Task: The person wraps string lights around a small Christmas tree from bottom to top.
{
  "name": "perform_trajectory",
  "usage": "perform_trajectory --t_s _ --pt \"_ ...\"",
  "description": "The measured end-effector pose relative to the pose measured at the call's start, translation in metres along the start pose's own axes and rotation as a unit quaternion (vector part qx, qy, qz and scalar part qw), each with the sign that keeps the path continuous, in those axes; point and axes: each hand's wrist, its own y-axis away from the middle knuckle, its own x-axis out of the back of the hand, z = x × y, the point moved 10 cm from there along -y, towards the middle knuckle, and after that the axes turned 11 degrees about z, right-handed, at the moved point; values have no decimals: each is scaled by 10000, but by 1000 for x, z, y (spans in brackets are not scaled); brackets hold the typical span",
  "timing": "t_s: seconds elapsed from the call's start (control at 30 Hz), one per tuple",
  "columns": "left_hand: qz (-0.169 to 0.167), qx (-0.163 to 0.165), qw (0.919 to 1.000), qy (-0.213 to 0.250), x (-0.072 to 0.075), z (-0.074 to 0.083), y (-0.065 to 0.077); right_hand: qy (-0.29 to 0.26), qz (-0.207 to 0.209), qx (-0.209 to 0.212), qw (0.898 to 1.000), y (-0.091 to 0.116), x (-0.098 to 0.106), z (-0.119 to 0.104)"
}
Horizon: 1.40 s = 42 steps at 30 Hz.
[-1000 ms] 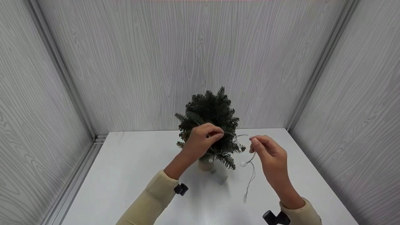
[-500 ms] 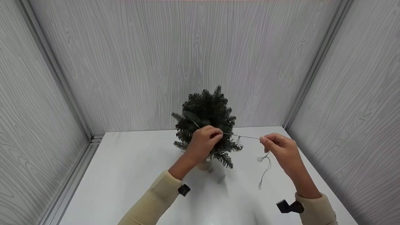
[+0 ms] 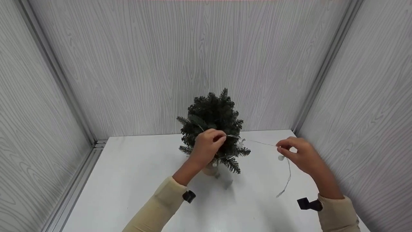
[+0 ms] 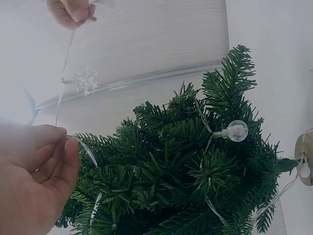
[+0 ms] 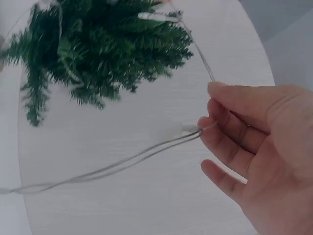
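Observation:
A small artificial Christmas tree (image 3: 214, 112) stands on the white table, a string of lights (image 4: 201, 115) wound through its branches. In front of the tree my left hand (image 3: 208, 145) pinches the light string between thumb and fingertips. Off to the right, my right hand (image 3: 299, 154) pinches the same string farther along, and the stretch between them runs nearly straight. On that stretch hangs a clear snowflake ornament (image 4: 87, 81). Below my right hand dangle a round white bulb (image 3: 281, 158) and the loose tail of the wire (image 3: 288, 175). A clear globe bulb (image 4: 238, 130) sits among the needles.
The tree's round base (image 3: 210, 170) rests on the white table (image 3: 138, 180). Pale wood-grain panels, including the back panel (image 3: 154, 64), enclose the table at the back and both sides. Another bulb (image 4: 304, 169) hangs close to the base.
My right hand has moved to the right, drawing the slack string out straight, and the dangling tail went with it. My left hand keeps its pinch in nearly the same place.

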Motion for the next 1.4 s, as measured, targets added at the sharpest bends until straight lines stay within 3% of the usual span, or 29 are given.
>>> perform_trajectory --t_s 0.17,0.43,0.57,0.8,1.13,1.27,1.4 --pt "70 139 9999 64 1 -2 2 843 45 227 9962 5 0 11" --pt "-7 345 9994 39 -5 -5 5 1563 252 -296 9869 8 3 29" --pt "71 261 9995 -140 -7 -3 6 1452 528 -667 9857 3 12 40" --pt "201 -249 9971 -689 -15 6 8 803 661 -1533 9827 -7 23 60" --pt "544 -637 9895 -1176 -22 14 7 1415 822 -1179 9795 -29 26 61" --pt "507 -779 9856 -1411 -26 18 6 1526 1251 -1011 9751 -42 28 58" --pt "383 -784 9845 -1521 -28 21 6 1474 1402 -1174 9720 -55 24 59"
